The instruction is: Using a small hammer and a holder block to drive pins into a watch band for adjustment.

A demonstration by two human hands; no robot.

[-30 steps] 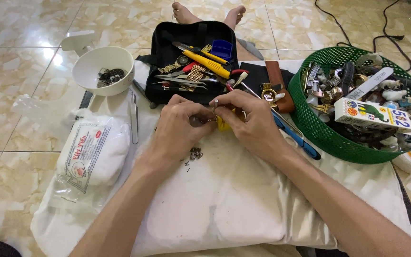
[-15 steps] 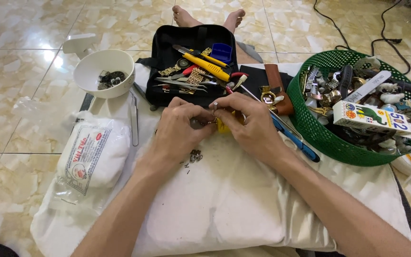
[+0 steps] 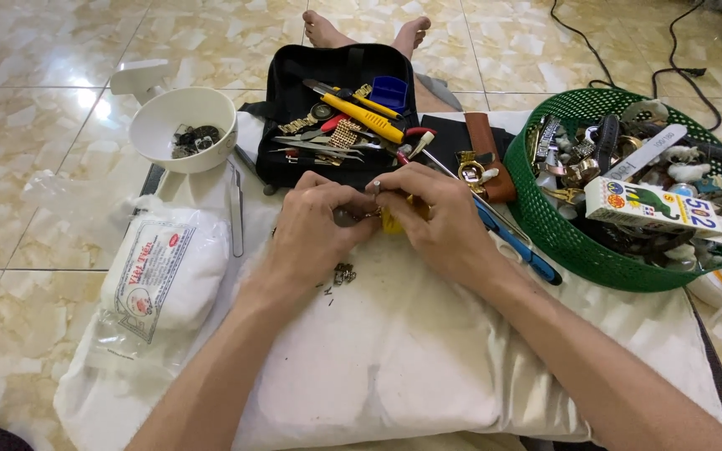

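Both hands meet over the white cloth-covered cushion (image 3: 428, 367). The left hand (image 3: 315, 234) is curled nearly shut, its fingertips pinching a small metal piece, too tiny to make out clearly, against the right hand (image 3: 436, 219). The right hand is also closed, fingers bunched around a small yellow block (image 3: 391, 220) and pressing a thin metal pin down at the pinched spot. Just below the left hand, a little cluster of dark metal bits (image 3: 343, 273) lies on the cloth. Behind the hands sits an open black fabric tool pouch (image 3: 294, 92) with a yellow-handled tool. A round green plastic mesh basket (image 3: 561, 242) stands at the right, a white ceramic bowl (image 3: 154, 125) at the left.
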